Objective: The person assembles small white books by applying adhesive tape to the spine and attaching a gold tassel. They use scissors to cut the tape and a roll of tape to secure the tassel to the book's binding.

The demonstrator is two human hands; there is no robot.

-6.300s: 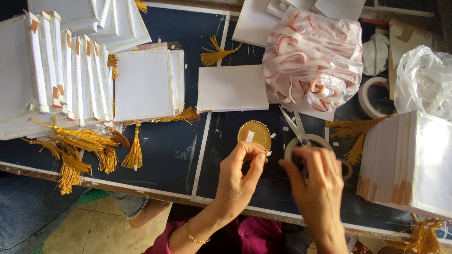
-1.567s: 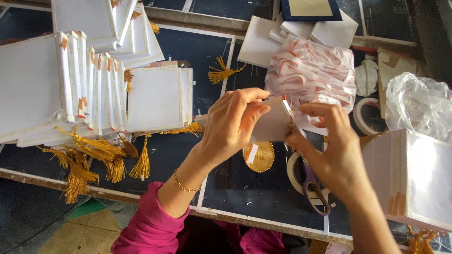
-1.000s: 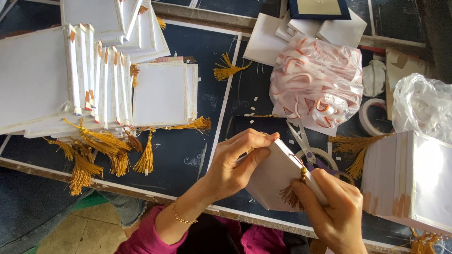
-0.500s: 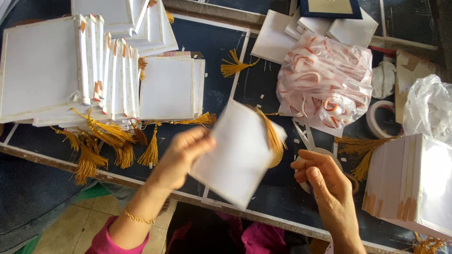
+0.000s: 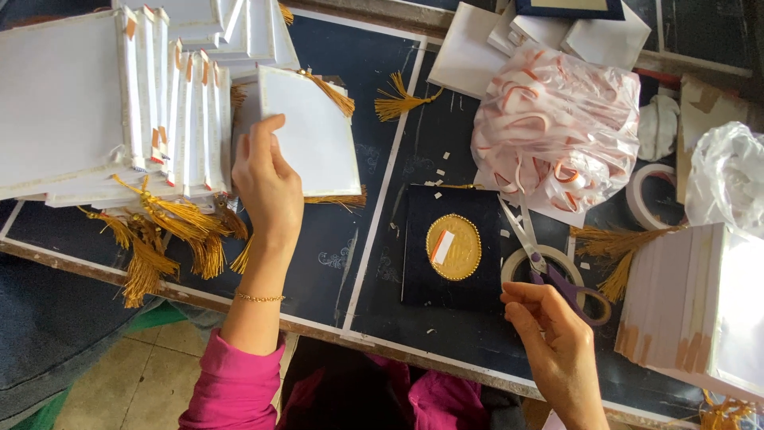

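Note:
My left hand [image 5: 267, 179] holds a white square card [image 5: 306, 139] with a gold tassel by its near left edge, laying it on the pile of white cards [image 5: 111, 103] at the left. My right hand [image 5: 549, 334] hovers near the table's front edge, fingers loosely curled, next to the purple-handled scissors [image 5: 549, 263] and touching nothing I can make out. A dark card with a gold oval medallion [image 5: 452, 247] lies flat between my hands, a small white strip stuck on the oval.
A clear bag of pink-and-white ribbon [image 5: 557, 135] sits at the back right. A tape roll [image 5: 649, 195], another white card stack [image 5: 700, 310] with tassels, loose gold tassels [image 5: 159, 239] and a crumpled plastic bag [image 5: 732, 179] crowd the dark tabletop [image 5: 374, 295].
My left hand carried the white tasselled card from the middle over to the left pile. My right hand let go of it and stayed near the scissors.

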